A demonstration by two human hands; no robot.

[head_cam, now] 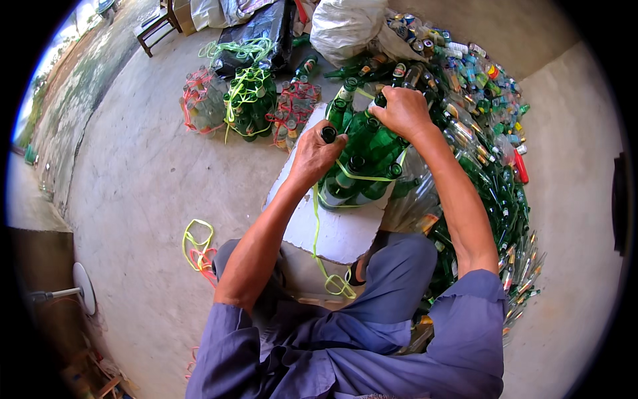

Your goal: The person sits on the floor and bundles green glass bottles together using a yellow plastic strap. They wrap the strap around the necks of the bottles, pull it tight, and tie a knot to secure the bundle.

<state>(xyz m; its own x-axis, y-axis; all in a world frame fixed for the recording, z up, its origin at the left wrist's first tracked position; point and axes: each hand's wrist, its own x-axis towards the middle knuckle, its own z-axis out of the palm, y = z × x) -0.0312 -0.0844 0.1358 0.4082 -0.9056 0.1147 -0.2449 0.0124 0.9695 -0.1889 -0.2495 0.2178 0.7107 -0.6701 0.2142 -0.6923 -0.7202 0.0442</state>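
Before me several green glass bottles [356, 149] stand close together on a white board [319, 227]. Yellow-green plastic twine [369, 177] runs around the cluster, and a loose tail of it hangs over the board's near edge. My left hand [317, 152] grips the neck of a green bottle at the cluster's left side. At the far right side, my right hand [404, 110] is closed around another bottle's neck. The lower parts of both held bottles are largely hidden by the hands and the other bottles.
Beyond the board stand twine-tied bundles of clear bottles [199, 102] and green bottles [249, 102]. A large heap of loose glass bottles [468, 129] and cans curves along my right. A white sack [346, 30] lies at the far side. Loose yellow and red twine [198, 244] rests on the floor at left.
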